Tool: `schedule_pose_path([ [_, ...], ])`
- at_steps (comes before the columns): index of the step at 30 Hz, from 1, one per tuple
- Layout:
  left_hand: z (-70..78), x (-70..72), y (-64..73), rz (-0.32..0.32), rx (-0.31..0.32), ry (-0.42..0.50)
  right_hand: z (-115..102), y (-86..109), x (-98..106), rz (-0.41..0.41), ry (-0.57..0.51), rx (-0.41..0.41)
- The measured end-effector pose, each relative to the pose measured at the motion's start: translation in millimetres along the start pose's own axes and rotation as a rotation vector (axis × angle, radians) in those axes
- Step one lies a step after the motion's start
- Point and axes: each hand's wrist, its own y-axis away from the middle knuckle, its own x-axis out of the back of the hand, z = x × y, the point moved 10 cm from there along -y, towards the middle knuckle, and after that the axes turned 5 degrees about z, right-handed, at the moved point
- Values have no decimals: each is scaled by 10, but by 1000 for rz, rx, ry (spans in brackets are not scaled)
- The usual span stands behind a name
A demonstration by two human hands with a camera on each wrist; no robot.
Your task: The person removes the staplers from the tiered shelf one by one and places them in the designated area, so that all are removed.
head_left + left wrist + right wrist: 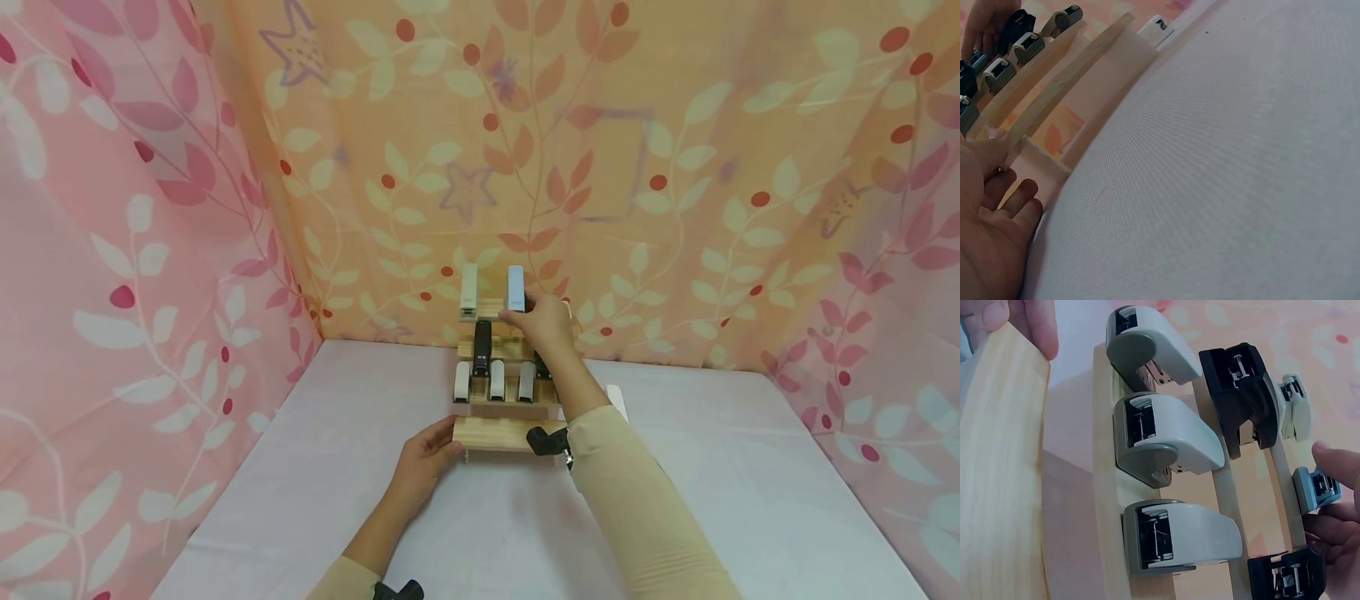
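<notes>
With the right hand [549, 327], pinched the light blue stapler [516, 286] by its near end, between thumb and fingers, at the top step, right of the pale green stapler [468, 290]. With the left hand [423, 458], gripped the wooden stepped rack [495, 433] by the left end of its front board. Saw two black staplers [482, 348] one step lower, and on the next step down, three grey-and-white staplers [497, 381] in a row.
</notes>
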Motion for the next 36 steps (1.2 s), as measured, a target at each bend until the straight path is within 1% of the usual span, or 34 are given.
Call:
schedule_pose_path([
  [4,2,16,2,2,5,-7,46,-6,12,15,16,-35],
  [8,19,9,8,-10,-7,-15,109,0,49,31,-5,-77],
  [11,34,-4,16,-19,-11,-14,128,-4,106,58,-56,-90],
  [14,35,-11,15,-21,-11,-13,143,-23,203,103,-112,-101],
  [17,38,-8,13,-17,-17,-19,166,-48,289,149,-173,-100],
  [20,57,0,10,-15,-20,-28,194,-54,340,175,-219,-89],
  [21,66,1,8,-15,-29,-38,202,-49,354,183,-238,-84],
  [26,87,-5,-5,-10,-39,-39,174,62,490,205,-298,-46],
  [30,45,-39,15,-18,-5,-43,156,214,634,219,-346,-25],
  [32,20,-40,32,-18,12,-52,148,287,695,220,-345,-12],
  [36,48,-5,33,-7,-8,-71,123,392,801,218,-320,16],
])
